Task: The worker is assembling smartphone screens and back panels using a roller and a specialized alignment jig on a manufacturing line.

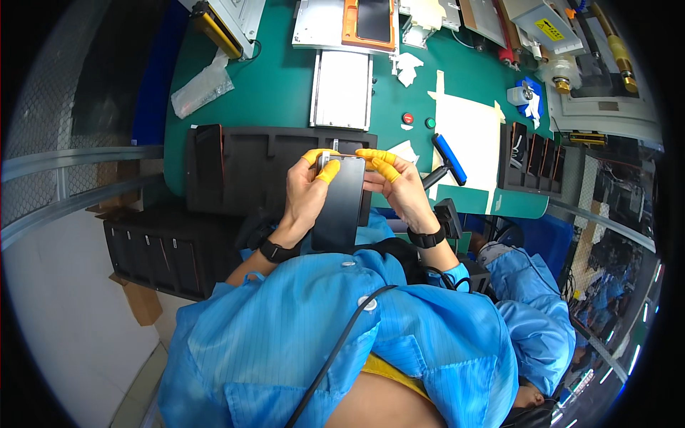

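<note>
A smartphone (338, 207) with a dark screen is held upright in front of my body, over the near edge of the black foam tray. My left hand (304, 196) grips its upper left corner, the thumb on the screen side. Beside those fingers shows a small silvery strip (325, 161). My right hand (405, 191) pinches at the phone's upper right corner; whether a thin film or tab is between its fingers is too small to tell. Yellow cots cover the working fingertips of both hands.
The black foam tray (250, 171) holds a phone at its left end. Rightward lie a blue roller (449, 160), a taped white sheet (464, 135) and another tray with phones (531, 187). An orange fixture (349, 25) stands at the back. A co-worker's blue sleeve (528, 285) is close on the right.
</note>
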